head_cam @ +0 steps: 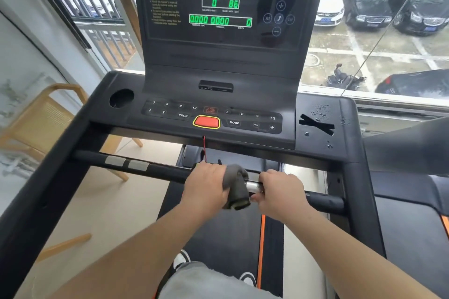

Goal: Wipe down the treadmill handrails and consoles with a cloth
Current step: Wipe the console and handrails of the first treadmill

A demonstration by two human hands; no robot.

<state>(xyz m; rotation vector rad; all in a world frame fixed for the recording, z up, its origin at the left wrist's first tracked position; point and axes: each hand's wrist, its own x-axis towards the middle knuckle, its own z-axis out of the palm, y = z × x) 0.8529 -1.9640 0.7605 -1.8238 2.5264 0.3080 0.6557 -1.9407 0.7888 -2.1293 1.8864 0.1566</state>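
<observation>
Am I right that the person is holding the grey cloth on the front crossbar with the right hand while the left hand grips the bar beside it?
Not quite: the head view shows the left hand holding the grey cloth on the crossbar, while the right hand grips the bar beside it.

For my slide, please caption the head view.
Both hands wipe the treadmill's front bar with a grey cloth.

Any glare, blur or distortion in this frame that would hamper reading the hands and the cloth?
Head view: daylight from the window is even, with reflections on the glossy console screen. Wide-angle bending curves the treadmill side rails. The left hand, right hand and grey cloth are sharp; the top readouts are soft.
</observation>
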